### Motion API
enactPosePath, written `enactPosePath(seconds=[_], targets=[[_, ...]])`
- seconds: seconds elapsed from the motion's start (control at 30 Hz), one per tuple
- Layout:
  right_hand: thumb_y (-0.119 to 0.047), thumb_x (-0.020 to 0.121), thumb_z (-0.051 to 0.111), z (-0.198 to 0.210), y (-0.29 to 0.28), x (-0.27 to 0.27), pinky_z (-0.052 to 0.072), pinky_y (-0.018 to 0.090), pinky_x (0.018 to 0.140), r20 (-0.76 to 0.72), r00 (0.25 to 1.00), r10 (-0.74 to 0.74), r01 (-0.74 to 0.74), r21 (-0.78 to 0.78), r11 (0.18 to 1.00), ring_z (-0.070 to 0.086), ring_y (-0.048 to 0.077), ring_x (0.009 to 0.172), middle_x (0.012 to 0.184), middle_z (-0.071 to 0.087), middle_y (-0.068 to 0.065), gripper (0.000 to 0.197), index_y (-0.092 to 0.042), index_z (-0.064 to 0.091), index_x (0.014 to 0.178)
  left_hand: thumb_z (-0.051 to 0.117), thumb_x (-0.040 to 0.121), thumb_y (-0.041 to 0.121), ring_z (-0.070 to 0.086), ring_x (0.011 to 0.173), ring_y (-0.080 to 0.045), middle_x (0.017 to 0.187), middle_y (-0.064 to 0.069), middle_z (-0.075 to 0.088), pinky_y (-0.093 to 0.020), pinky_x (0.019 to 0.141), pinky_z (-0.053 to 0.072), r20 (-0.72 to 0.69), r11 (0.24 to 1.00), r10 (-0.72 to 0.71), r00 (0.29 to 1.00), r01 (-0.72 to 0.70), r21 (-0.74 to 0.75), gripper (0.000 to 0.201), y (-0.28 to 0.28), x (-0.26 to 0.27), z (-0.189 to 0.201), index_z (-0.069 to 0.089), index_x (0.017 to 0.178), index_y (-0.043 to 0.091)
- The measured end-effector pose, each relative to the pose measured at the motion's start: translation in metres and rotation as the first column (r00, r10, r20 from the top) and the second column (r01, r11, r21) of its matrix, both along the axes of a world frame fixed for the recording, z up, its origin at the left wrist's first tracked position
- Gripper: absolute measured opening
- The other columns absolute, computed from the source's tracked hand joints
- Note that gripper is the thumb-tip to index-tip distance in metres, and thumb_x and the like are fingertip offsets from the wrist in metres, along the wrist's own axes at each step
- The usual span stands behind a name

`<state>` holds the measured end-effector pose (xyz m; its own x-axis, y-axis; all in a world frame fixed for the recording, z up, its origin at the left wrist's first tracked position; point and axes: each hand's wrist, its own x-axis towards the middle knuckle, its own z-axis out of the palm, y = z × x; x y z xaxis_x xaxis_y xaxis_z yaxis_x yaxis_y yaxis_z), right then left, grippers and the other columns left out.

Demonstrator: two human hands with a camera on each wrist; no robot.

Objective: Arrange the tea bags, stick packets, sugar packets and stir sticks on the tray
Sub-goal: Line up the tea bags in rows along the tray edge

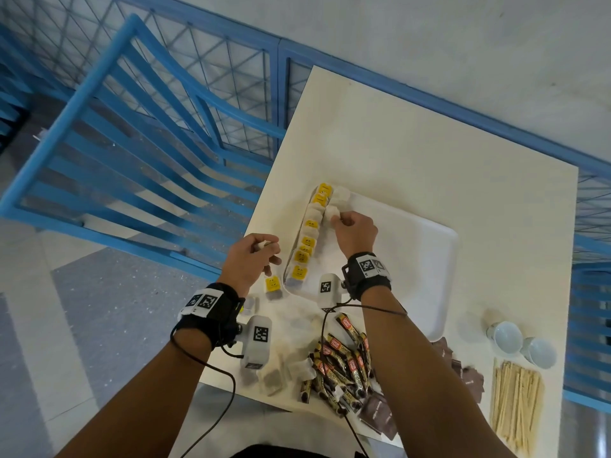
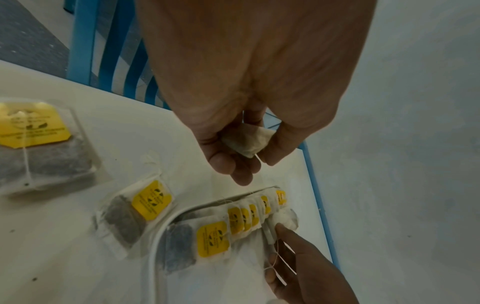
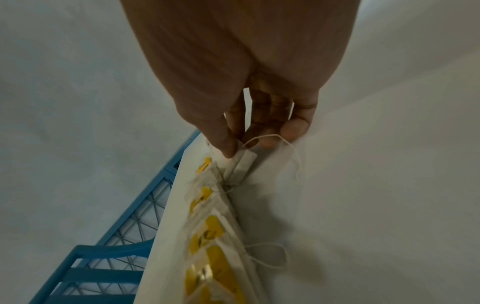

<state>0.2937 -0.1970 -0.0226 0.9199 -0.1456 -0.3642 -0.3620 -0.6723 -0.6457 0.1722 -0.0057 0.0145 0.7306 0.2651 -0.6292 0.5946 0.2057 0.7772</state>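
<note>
A: Where do the tea bags stand?

B: A row of tea bags (image 1: 305, 241) lies overlapped along the left rim of the white tray (image 1: 429, 259). The right hand (image 1: 355, 231) pinches one tea bag (image 3: 242, 162) at the row's inner edge, thumb and forefinger closed on its top. The left hand (image 1: 253, 261) hovers over the tabletop (image 1: 429, 153) just beside the tray, fingers curled round a folded spare bag (image 2: 246, 142).

A: How should this bag be placed well?

B: Probably tucked against its neighbour at the same overlap, with the loose string (image 3: 291, 156) kept under, not trailing. More bags (image 1: 272, 287), the stick packets (image 1: 344, 361), the brown sugar packets (image 1: 377, 411) and the stir sticks (image 1: 515, 404) wait outside the tray.

A: Any writing?

B: The yellow tags (image 2: 213, 238) carry dark print, too blurred to read.
</note>
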Motion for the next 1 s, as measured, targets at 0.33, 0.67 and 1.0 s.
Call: enactPosePath(seconds=[0.33, 0.67, 1.0], targets=[[-0.038, 0.089, 0.071, -0.008, 0.0, 0.003, 0.041, 0.029, 0.086, -0.015, 0.995, -0.1, 0.101, 0.026, 0.995, 0.063, 0.023, 0.093, 0.081, 0.066, -0.008, 0.02, -0.019, 0.068, 0.095, 0.062, 0.097, 0.002, 0.069, 0.075, -0.022, 0.087, -0.011, 0.07, -0.028, 0.055, 0.051, -0.005, 1.0, -0.013, 1.0, 0.013, 0.003, 0.011, 0.0, 0.002, -0.002, 0.068, 0.104, 0.008], [-0.025, 0.092, 0.068, -0.007, -0.004, -0.013, 0.031, 0.002, 0.057, -0.007, 0.991, -0.133, 0.133, 0.08, 0.988, 0.059, 0.014, 0.084, 0.092, 0.071, 0.0, 0.018, -0.017, 0.064, 0.107, 0.052, 0.098, 0.0, 0.068, 0.079, -0.024, 0.098, -0.013, 0.064, -0.03, 0.062, 0.053, -0.024, 0.987, 0.029, 0.999, -0.033, -0.155, 0.024, -0.004, 0.002, -0.003, 0.061, 0.12, 0.004], [-0.033, 0.091, 0.068, -0.003, 0.003, 0.004, 0.038, 0.023, 0.08, -0.011, 0.988, -0.151, 0.152, 0.05, 0.987, 0.064, 0.023, 0.099, 0.098, 0.074, 0.002, 0.021, -0.016, 0.068, 0.102, 0.055, 0.098, -0.008, 0.074, 0.092, -0.031, 0.108, -0.027, 0.07, -0.037, 0.08, 0.063, 0.025, 0.997, -0.014, 1.0, 0.015, -0.071, 0.03, 0.0, -0.006, -0.009, 0.061, 0.122, 0.008]])
